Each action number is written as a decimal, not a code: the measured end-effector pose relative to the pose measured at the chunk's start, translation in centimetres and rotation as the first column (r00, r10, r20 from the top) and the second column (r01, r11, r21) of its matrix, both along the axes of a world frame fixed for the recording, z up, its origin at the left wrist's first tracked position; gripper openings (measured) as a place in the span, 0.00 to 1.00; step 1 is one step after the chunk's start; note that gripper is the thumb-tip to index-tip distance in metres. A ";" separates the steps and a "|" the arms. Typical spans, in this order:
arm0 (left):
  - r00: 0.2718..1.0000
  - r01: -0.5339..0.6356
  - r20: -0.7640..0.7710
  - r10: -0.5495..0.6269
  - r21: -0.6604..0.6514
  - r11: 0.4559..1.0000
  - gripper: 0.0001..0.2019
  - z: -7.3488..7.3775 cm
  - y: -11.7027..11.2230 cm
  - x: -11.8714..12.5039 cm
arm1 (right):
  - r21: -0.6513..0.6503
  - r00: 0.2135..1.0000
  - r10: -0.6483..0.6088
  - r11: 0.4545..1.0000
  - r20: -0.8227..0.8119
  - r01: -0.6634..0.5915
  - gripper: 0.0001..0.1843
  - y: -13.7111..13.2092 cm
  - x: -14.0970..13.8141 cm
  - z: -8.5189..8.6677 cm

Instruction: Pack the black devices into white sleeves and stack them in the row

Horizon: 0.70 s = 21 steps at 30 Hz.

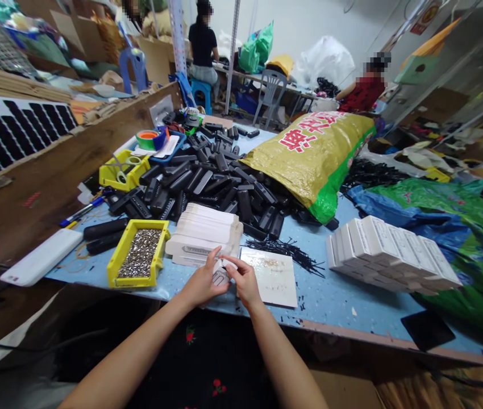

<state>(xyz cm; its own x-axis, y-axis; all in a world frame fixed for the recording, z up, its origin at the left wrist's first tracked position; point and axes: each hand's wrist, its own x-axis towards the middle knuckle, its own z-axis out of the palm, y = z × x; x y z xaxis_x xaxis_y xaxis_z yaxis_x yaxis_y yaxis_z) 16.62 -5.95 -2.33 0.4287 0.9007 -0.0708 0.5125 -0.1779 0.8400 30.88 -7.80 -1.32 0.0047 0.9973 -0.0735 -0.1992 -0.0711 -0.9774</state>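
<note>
Between my hands is a small white printed box (221, 274), close to the table's front edge. My left hand (205, 282) grips it from the left, thumb and fingers around its sides. The fingers of my right hand (244, 278) pinch its upper right end. Just behind my hands lies a stack of flat white cartons (205, 230). A white board (273, 277) with small bits on it lies right of my right hand, and thin black strips (295, 253) lie behind it. Left of my left hand, a yellow bin (113, 255) holds small metal parts (141, 253).
Black plastic cases (207, 176) are heaped mid-table beside a gold sack (305, 150). Stacked white boxes (386, 250) stand at right. A second yellow bin (126, 173), tape rolls (152, 139) and a white power bank-like slab (48, 257) are at left. Two people sit farther back.
</note>
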 end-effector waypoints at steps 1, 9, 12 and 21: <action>1.000 0.002 0.002 -0.002 0.004 1.000 0.46 -0.1 0.0 0.0 | 0.015 1.000 -0.018 1.000 0.015 0.018 0.14 0.0 -0.2 0.1; 0.995 0.055 0.069 -0.065 0.150 0.987 0.45 -0.9 -1.1 -1.0 | 0.008 0.998 -0.055 0.998 -0.019 0.055 0.19 -0.5 0.5 -0.5; 0.998 0.056 0.003 -0.058 0.175 0.983 0.45 -1.0 -1.2 -1.1 | 0.168 0.983 -0.140 0.978 0.115 0.120 0.25 -1.3 0.9 -0.1; 0.947 0.257 -0.239 -0.216 0.158 0.953 0.44 0.5 -0.3 -0.1 | 0.090 0.903 -0.250 0.968 0.350 0.233 0.20 -1.4 2.3 1.2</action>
